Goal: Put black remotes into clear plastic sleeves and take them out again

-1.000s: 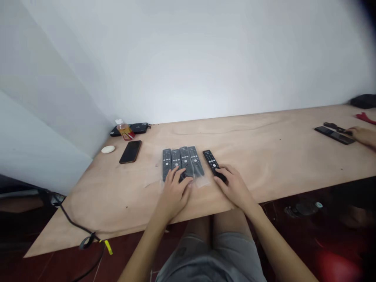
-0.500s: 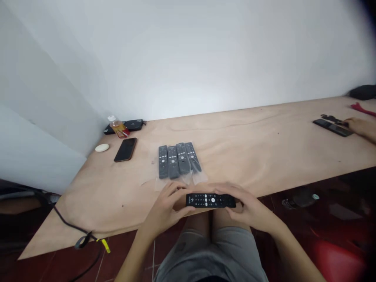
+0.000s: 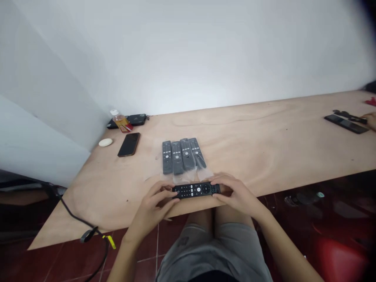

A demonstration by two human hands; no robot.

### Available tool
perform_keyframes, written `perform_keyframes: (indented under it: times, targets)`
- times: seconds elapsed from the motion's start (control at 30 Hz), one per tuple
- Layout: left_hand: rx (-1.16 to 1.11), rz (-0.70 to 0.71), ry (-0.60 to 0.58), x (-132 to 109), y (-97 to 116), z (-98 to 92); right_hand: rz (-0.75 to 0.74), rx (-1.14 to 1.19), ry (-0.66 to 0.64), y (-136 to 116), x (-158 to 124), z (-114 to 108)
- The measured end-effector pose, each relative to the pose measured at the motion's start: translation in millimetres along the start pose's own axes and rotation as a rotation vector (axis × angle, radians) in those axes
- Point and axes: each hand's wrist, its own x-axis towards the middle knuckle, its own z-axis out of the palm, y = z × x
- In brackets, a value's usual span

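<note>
A black remote control (image 3: pixel 188 190) lies sideways between my two hands at the table's front edge, its buttons facing up. My left hand (image 3: pixel 158 199) grips its left end with thumb and fingers. On the other end, my right hand (image 3: pixel 233 192) is closed with its thumb at the near side and fingers at the far side. Just beyond, several remotes in clear plastic sleeves (image 3: pixel 182 156) lie side by side on the table.
The wooden table (image 3: pixel 249 145) runs along a white wall. At left are a phone (image 3: pixel 129 144), a bottle (image 3: pixel 121 122), black boxes (image 3: pixel 137 119) and a white round object (image 3: pixel 105 142). At far right another person's hand (image 3: pixel 371 120) is near a black device (image 3: pixel 346 123). A cable (image 3: pixel 73 217) hangs at left.
The remote has shifted left and a little away from me, and my hands have moved with it. My view has turned slightly right. The other person's hand has moved toward the right edge.
</note>
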Motion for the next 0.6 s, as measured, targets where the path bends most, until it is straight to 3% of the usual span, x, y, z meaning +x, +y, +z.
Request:
perform_keyframes:
  times: [0.23, 0.43, 0.53, 0.6]
  targets:
    - [0.054, -0.074, -0.038, 11.2, 17.2, 8.3, -0.008, -0.061, -0.065, -13.5, 6.0, 1.0]
    - [-0.111, -0.297, -0.128, 30.3, 26.8, 13.6, 0.08, 0.007, 0.046, -13.9, 9.0, 5.4]
    - [-0.145, -0.31, -0.175, 34.2, 26.6, 12.5, 0.071, 0.007, 0.036, -12.3, 11.4, 5.4]
    - [-0.129, -0.286, -0.14, 32.8, 26.0, 15.2, 0.054, 0.0, 0.048, -12.9, 11.8, 5.2]
